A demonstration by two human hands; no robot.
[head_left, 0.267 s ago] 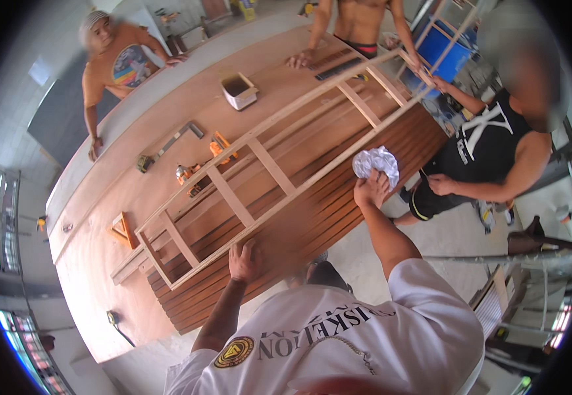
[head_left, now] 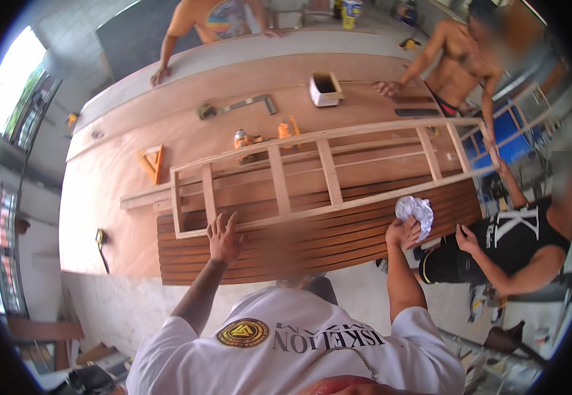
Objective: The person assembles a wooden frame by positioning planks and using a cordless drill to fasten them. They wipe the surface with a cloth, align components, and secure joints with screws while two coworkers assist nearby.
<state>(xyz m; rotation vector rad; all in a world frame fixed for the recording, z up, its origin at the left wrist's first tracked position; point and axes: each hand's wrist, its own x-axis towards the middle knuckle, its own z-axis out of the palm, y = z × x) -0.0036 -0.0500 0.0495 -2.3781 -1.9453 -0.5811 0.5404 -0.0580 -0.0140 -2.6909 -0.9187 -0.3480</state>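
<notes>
My left hand (head_left: 225, 238) lies with its fingers stretched over the near rail of a ladder-like wooden frame (head_left: 329, 172). That frame rests flat on a dark brown slatted wood panel (head_left: 338, 245), partly overlapping its far side. To the right, my right hand (head_left: 402, 234) presses a crumpled white cloth (head_left: 415, 212) onto the slats, just in front of the frame's near rail. The cloth hides part of the fingers. A blurred patch covers the middle of the panel.
Beyond the frame, the large plywood-topped table (head_left: 134, 155) holds a cordless drill (head_left: 248, 141), an orange clamp (head_left: 288, 131), a metal square (head_left: 250, 102), an open box (head_left: 325, 91), an orange triangle (head_left: 152, 162) and a tape measure (head_left: 100, 237). Three other people stand around; one holds the frame's right end.
My view has turned, so the frame now lies more level across it. My left fingers have stretched out further over the rail. My right hand remains on the white cloth.
</notes>
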